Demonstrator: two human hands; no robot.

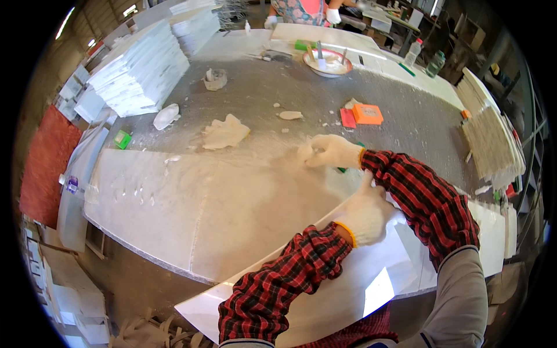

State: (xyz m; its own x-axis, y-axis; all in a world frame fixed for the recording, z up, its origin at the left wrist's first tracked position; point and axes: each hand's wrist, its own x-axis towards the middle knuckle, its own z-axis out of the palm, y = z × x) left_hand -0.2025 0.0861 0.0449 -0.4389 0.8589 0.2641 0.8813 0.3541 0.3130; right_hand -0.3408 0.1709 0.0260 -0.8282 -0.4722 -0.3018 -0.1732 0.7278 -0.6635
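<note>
A glossy white panel (313, 307) lies slanted across the table's front edge in front of me. My left hand (366, 216), in a white knit glove, rests on its far part with fingers spread. Just beyond, my right hand (333, 151), gloved alike, has its fingers curled together over the dusty tabletop. What they close on is hidden. A small bit of green (342, 170) shows under this hand. Pale dust (255, 197) covers the larger slab to the left of both hands.
Stacked white slabs (139, 69) stand at the far left, more slabs (493, 133) at the right. Beyond my hands are an orange box (368, 114), a crumpled cloth (226, 132), and a bowl (328, 64) with tools. A person's gloved hand (333, 15) appears across the table.
</note>
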